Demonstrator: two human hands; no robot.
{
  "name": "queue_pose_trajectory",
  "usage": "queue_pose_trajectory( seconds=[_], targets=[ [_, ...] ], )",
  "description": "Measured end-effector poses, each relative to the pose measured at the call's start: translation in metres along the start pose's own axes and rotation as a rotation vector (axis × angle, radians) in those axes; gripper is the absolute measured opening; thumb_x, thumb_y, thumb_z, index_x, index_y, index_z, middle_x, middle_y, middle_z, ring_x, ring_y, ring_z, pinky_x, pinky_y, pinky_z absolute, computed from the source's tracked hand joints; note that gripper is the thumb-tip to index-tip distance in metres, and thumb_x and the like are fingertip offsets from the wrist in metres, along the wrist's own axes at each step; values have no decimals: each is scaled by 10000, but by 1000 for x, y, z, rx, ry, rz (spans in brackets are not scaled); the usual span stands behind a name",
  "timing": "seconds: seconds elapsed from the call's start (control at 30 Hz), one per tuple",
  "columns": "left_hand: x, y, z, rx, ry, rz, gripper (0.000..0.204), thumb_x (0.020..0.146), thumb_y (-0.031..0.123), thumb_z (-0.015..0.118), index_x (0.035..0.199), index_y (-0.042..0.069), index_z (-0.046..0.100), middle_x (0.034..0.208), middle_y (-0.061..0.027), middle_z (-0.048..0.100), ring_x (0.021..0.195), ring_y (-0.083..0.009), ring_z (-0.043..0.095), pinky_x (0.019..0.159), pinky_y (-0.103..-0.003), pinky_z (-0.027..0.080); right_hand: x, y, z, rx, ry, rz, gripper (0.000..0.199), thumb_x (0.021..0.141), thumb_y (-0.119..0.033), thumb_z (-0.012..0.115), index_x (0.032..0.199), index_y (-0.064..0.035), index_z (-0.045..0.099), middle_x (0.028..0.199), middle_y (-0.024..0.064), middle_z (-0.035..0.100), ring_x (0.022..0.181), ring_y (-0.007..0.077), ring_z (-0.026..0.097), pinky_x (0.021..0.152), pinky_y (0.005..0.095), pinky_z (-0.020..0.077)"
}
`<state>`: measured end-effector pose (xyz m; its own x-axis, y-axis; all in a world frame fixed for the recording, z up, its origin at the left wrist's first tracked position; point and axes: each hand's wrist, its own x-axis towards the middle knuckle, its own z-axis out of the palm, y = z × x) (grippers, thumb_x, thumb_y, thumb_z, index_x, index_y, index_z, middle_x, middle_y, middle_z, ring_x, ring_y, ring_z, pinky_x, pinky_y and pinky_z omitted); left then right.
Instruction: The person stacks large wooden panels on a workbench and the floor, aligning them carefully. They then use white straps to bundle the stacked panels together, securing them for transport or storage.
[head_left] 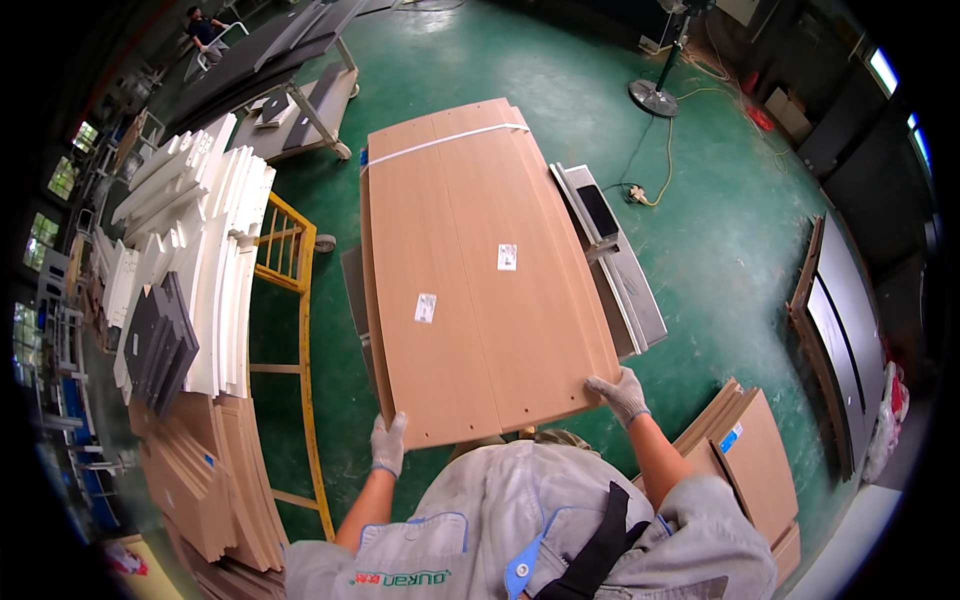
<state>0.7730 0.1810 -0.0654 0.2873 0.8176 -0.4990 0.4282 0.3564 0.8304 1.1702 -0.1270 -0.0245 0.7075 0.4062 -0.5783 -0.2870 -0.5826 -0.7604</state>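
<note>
A stack of light brown wood-grain panels [440, 220] lies flat in front of me, two boards side by side on top. A white strap [450, 143] crosses its far end, and two white labels [507, 257] are stuck on the upper face. My left hand [388, 443], in a whitish glove, is closed at the near left corner with its thumb up against the edge. At the near right corner, my gloved right hand [622, 395] grips the edge, thumb on top. The fingers beneath the boards are mostly hidden on both sides.
White panels [215, 290] and dark grey boards [160, 345] are piled at left beside a yellow metal frame [307, 370]. Grey pieces [630, 290] jut out right of the stack. More brown panels [760, 460] stand at lower right. A fan base [653, 99] and cable [668, 165] lie beyond.
</note>
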Motion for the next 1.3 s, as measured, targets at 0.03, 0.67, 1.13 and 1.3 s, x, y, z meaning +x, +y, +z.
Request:
queue_pose_trajectory(
  seconds=[0.03,0.67,1.13,1.3],
  targets=[
    [-8,-10,0,-12,15,4,505,979,275,706,1363,-31,587,1215,-79,696,1069,-155,647,935,-324,521,-6,1,-1,-7,54,-2,635,712,-362,947,1147,43,724,1018,111,770,908,182,722,824,340,570],
    [53,31,87,796,335,115,810,965,630,577,1379,-67,581,1540,-295,473,1470,-407,410,1208,-495,304,137,-116,-3,-1071,211,-250,882,918,-713,584,1462,-18,569,1647,249,339,1538,418,265,1237,591,191],
    [71,-1,83,800,176,66,992,945,747,478,1507,-68,422,1677,-295,219,1563,-481,134,1275,-575,101,154,-99,109,-1090,278,-587,985,928,-669,594,1609,-8,329,1709,232,226,1596,410,146,1289,531,103],
    [127,16,26,403,325,65,604,1015,491,546,1207,-71,653,1088,-255,717,1022,-393,690,959,-446,520,155,-92,104,-1081,345,-604,937,919,-610,657,1590,-22,370,1690,218,279,1574,417,204,1279,533,153]
  ],
)
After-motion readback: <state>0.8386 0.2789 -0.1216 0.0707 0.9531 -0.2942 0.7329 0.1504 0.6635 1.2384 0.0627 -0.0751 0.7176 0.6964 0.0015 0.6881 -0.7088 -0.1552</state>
